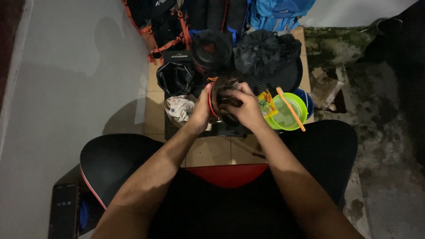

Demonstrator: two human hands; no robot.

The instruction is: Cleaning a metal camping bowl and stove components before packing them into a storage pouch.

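Nearest, one phone (63,212) beside the left knee. Further out, left hand (200,110) and right hand (245,107) both clamped around one dark pot (223,104) with a red rim, held above the tiled floor (208,150). Might slip and knock the one green bowl (288,113) alongside. Beyond: one patterned cloth (180,108), two black pouches, several backpacks.
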